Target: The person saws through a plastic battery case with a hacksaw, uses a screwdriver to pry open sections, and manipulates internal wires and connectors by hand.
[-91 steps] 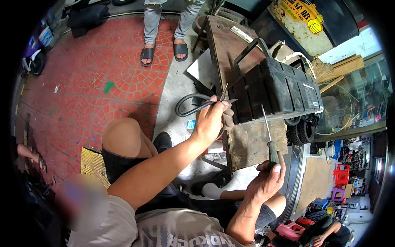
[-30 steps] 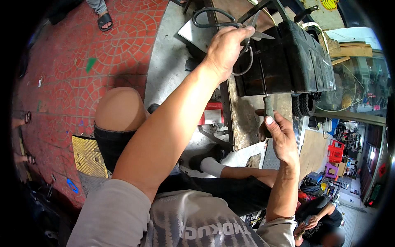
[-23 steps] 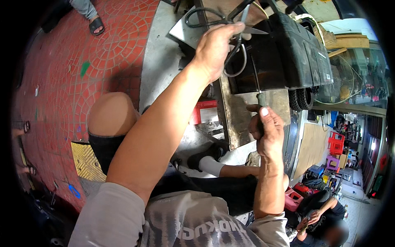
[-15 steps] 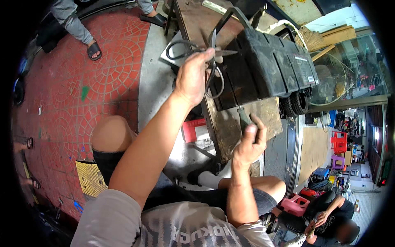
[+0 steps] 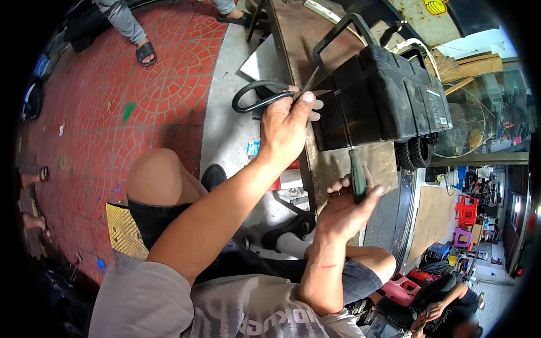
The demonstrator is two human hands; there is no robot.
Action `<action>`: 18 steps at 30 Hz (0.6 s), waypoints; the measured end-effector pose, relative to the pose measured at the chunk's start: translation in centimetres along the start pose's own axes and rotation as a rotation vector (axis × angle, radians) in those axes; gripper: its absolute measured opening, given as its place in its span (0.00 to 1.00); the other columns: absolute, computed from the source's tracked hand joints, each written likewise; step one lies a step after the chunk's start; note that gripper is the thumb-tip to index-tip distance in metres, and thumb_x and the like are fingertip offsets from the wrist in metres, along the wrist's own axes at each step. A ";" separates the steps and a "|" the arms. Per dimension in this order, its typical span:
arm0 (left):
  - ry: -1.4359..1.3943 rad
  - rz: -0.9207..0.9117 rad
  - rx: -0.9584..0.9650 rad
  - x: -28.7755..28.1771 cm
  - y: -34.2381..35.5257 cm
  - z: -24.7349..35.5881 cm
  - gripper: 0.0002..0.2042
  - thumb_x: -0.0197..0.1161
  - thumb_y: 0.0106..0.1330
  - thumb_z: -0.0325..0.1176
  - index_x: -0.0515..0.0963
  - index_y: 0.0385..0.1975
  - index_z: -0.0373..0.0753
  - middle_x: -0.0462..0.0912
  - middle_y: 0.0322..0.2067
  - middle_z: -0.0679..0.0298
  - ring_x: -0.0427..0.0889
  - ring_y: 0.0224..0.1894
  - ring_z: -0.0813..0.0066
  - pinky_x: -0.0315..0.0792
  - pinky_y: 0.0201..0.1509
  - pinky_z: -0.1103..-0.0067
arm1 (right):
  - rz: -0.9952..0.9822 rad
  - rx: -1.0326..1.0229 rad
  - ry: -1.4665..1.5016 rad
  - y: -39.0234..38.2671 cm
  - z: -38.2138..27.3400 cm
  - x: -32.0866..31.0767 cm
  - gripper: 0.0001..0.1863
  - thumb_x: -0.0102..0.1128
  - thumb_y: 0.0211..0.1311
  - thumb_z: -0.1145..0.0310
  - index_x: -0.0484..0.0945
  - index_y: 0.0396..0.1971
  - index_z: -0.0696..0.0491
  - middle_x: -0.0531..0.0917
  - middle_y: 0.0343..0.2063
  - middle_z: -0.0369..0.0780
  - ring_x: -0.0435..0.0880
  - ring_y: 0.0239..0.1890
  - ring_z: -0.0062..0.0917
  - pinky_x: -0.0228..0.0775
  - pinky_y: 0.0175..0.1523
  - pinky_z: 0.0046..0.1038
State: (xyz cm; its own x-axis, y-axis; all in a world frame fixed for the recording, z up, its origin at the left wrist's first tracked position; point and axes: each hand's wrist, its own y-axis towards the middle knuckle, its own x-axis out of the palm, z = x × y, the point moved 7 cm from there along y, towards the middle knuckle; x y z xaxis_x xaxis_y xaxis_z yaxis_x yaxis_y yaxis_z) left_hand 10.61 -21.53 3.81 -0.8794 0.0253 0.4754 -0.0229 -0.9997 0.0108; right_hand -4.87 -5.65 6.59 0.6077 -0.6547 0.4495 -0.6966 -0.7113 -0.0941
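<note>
While my left forearm [image 5: 222, 211] slants up and rightward, my left hand [image 5: 284, 132] grips the scissors [image 5: 270, 100] at the left edge of the black toolbox [image 5: 389, 96], thumb near the blades, which stand parted toward the box; whether they touch it I cannot tell. Nearer to me than the box, my right forearm [image 5: 324, 276] rises steeply from a bent elbow; the right hand [image 5: 341, 217], palm upturned and thumb splayed, loosely holds the green-handled screwdriver [image 5: 357, 174] between its fingers, shaft pointing toward the box, which rests on the wooden bench [image 5: 376, 163]
</note>
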 end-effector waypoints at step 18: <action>0.496 0.097 0.391 0.3 -1.4 4.0 0.11 0.65 0.75 0.37 0.82 0.41 0.34 0.86 0.33 0.51 0.85 0.39 0.47 0.77 0.47 0.62 | 0.041 -0.021 -0.013 -0.6 0.2 0.1 0.26 0.52 0.80 0.47 0.78 0.56 0.57 0.85 0.38 0.40 0.81 0.36 0.25 0.72 0.41 0.30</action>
State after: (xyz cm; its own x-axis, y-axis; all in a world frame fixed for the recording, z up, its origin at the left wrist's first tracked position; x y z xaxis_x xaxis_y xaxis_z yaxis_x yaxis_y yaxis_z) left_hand 12.30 -20.13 7.43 -0.9865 -0.1617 0.0272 0.1609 -0.9217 0.3530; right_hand -4.33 -5.33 6.50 0.5837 -0.6863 0.4340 -0.7286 -0.6786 -0.0932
